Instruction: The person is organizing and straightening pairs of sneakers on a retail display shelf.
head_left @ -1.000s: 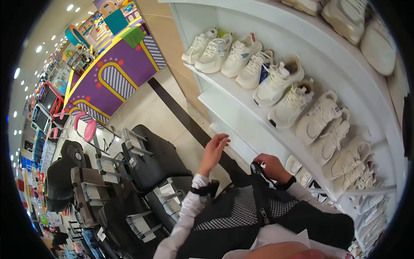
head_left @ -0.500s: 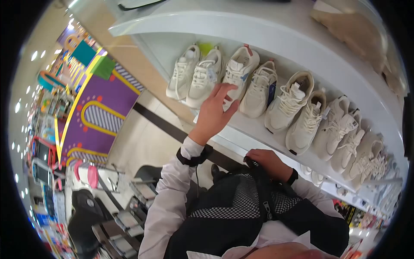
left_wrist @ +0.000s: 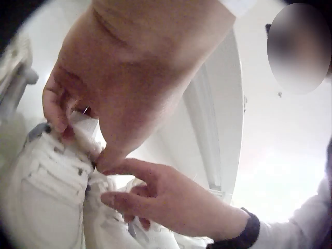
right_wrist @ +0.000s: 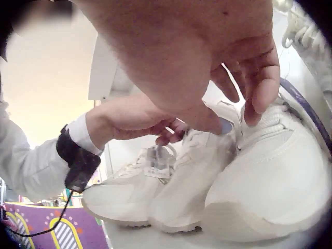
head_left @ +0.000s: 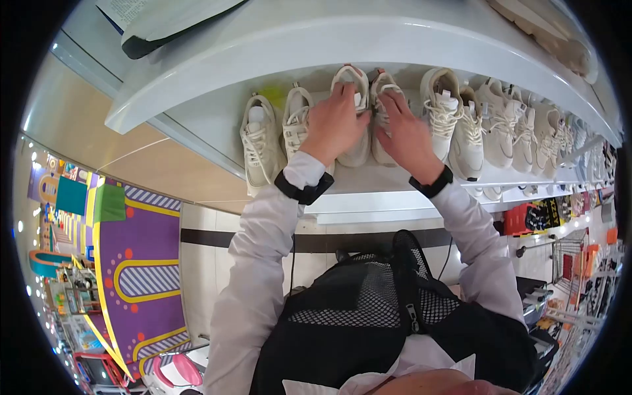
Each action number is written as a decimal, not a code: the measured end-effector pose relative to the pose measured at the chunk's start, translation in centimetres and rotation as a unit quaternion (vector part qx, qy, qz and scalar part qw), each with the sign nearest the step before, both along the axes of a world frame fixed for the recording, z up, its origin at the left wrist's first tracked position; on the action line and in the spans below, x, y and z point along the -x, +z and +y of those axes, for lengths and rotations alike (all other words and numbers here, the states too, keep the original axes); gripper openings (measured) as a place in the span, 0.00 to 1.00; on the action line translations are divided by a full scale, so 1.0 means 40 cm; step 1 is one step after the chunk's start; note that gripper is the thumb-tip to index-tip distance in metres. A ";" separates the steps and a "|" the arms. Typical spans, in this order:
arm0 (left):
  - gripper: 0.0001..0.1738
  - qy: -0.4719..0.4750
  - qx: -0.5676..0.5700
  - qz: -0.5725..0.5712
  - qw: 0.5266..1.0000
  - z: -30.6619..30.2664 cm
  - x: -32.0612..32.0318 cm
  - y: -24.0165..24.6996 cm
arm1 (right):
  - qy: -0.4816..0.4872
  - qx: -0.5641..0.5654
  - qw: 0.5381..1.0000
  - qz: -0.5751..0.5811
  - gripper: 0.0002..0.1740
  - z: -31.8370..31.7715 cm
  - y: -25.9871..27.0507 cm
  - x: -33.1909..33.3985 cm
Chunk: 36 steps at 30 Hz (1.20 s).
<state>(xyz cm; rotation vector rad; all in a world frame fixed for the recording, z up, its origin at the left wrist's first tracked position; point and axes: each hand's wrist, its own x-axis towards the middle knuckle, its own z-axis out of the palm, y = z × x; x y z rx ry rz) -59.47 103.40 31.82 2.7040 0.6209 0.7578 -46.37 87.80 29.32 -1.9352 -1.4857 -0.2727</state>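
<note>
On the white shelf (head_left: 400, 179), two cream, red-tabbed, lace-up sneakers (head_left: 355, 155)!
My curled left hand (head_left: 333, 125) pinches one's tongue; my right hand (head_left: 409, 139), half-open, touches the other.

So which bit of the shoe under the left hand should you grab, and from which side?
I'd pinch the shoe by its tongue and the rim of its opening, coming from the front and slightly above. Its toe points out at the person and its opening faces up. The next shoes stand close beside it, leaving little finger room at its sides.
</note>
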 end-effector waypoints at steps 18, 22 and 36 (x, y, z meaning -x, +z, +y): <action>0.40 -0.037 -0.025 -0.014 0.999 0.039 -0.018 -0.048 | -0.063 0.030 0.997 -0.015 0.47 0.125 -0.055 -0.062; 0.39 -0.050 -0.022 0.005 0.999 0.051 -0.041 -0.042 | -0.047 -0.055 0.997 -0.005 0.44 0.116 -0.076 -0.066; 0.35 -0.010 -0.074 -0.087 0.993 -0.071 0.088 0.054 | -0.035 -0.213 0.974 0.063 0.29 -0.017 -0.059 0.037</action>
